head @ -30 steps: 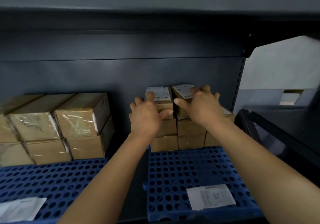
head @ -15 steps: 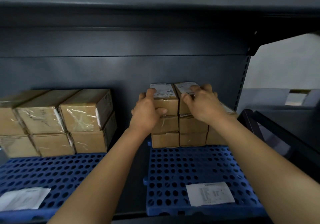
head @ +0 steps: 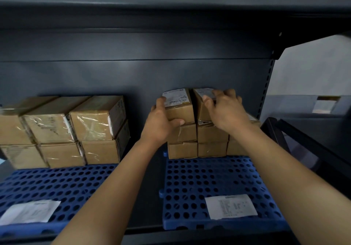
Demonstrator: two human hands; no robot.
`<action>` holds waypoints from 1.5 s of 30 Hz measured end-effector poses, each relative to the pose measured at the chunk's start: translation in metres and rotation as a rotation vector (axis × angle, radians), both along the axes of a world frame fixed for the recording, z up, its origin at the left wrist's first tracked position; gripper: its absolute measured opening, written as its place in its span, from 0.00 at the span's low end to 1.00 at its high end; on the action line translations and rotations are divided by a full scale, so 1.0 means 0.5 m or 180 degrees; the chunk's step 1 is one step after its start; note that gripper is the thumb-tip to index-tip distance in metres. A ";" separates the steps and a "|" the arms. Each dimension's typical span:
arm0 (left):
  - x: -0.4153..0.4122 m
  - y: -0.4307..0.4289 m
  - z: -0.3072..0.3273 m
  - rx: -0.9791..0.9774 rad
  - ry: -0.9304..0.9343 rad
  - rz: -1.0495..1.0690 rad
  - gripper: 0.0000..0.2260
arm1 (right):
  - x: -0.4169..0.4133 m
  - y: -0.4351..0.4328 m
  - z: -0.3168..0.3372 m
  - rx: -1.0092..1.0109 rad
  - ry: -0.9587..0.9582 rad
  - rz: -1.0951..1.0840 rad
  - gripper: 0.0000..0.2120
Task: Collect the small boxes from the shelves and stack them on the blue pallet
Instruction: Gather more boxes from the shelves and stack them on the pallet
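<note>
Small brown cardboard boxes stand stacked at the back of a blue perforated pallet on the dark shelf. My left hand grips the top left box, which carries a white label, with the thumb under its front edge. My right hand grips the neighbouring top box, fingers curled over its labelled top. That box is tilted and lifted at one side. Lower boxes of the stack sit beneath both.
A second blue pallet on the left carries larger taped boxes. White paper slips lie on the front of each pallet. A shelf upright stands at the right, with a dark frame beyond it.
Both top boxes have been raised slightly off the stack and the right one has tilted. My hands shifted with them; the view moved a little closer.
</note>
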State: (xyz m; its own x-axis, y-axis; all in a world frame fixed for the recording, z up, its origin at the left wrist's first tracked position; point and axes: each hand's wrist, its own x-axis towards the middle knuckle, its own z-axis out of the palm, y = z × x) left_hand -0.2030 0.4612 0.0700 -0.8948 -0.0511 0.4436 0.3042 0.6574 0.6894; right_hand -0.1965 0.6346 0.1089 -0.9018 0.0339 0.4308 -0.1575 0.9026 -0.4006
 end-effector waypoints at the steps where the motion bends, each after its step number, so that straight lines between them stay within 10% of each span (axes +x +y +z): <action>1: -0.001 -0.002 -0.001 0.0041 -0.0002 -0.0027 0.35 | 0.001 -0.001 0.000 -0.0038 -0.0011 -0.0002 0.25; 45: -0.020 -0.012 0.010 0.0408 -0.0052 -0.0511 0.33 | -0.002 0.001 0.000 -0.0191 0.0068 -0.0097 0.25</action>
